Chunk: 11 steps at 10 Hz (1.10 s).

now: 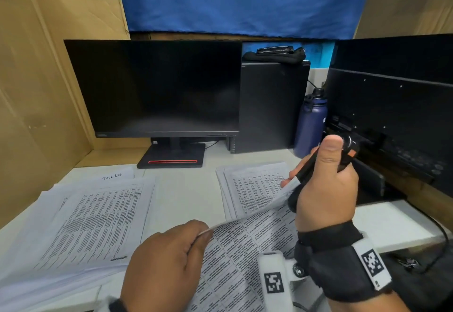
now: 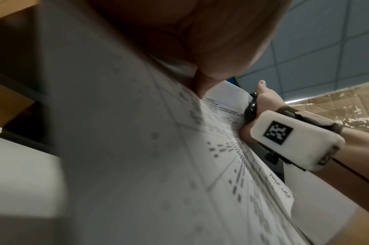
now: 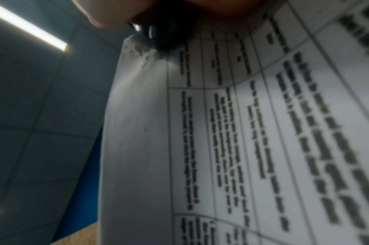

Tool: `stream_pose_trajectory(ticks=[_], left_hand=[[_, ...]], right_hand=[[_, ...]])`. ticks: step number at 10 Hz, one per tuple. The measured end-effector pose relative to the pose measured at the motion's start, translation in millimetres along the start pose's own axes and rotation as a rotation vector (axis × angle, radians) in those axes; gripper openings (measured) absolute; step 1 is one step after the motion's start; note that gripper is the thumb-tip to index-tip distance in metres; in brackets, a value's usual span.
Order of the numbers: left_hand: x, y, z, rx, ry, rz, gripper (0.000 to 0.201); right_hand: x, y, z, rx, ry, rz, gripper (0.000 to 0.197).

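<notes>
A printed set of sheets with tables of text is held up over the desk. My left hand pinches its near left edge between thumb and fingers. My right hand grips a black stapler with an orange part, thumb on top. The stapler's jaws sit over the sheets' far corner. In the left wrist view the sheets fill the frame, with the stapler beyond. The right wrist view shows the sheets and the stapler's tip on a dimpled corner.
A spread stack of printed papers lies on the left of the white desk, another stack under the stapler. Behind stand a dark monitor, a black computer case and a blue bottle. Black equipment is on the right, a cardboard wall on the left.
</notes>
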State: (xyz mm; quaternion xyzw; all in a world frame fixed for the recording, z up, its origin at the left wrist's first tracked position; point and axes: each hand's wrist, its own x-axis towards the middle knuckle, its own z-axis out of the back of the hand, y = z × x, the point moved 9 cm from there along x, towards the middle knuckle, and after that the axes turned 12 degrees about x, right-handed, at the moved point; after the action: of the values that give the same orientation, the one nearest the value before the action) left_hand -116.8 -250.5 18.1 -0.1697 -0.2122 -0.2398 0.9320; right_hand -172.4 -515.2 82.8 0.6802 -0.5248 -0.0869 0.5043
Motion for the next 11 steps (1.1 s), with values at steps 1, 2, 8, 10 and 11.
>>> stream_pose_trajectory(ticks=[1,2,8,10,11], left_hand=[[-0.1,-5.4,-1.8,0.03,-0.018,-0.034,0.024],[1.1,9.1,-14.7,0.03,0.018,0.032,0.025],[8.2,77.3,-92.7,-0.887,0.259,0.829,0.022],[27.1,56.1,-105.4,-1.118,0.207,0.893,0.027],[33.4,39.9,-121.7,-1.255,0.284,0.886,0.035]], right_hand=[[5.4,-8.8,-3.0,0.025,0.037,-0.025,0.071],[11.6,-32.1,-19.6,-0.015,0.229,-0.196,0.067],[119.1,-147.4,119.1,-1.636,0.7,-0.458,0.046],[65.7,-121.9,37.2,-1.463,0.859,-0.094,0.043],[21.3,-151.3,29.7,-1.389,1.157,-0.407,0.031]])
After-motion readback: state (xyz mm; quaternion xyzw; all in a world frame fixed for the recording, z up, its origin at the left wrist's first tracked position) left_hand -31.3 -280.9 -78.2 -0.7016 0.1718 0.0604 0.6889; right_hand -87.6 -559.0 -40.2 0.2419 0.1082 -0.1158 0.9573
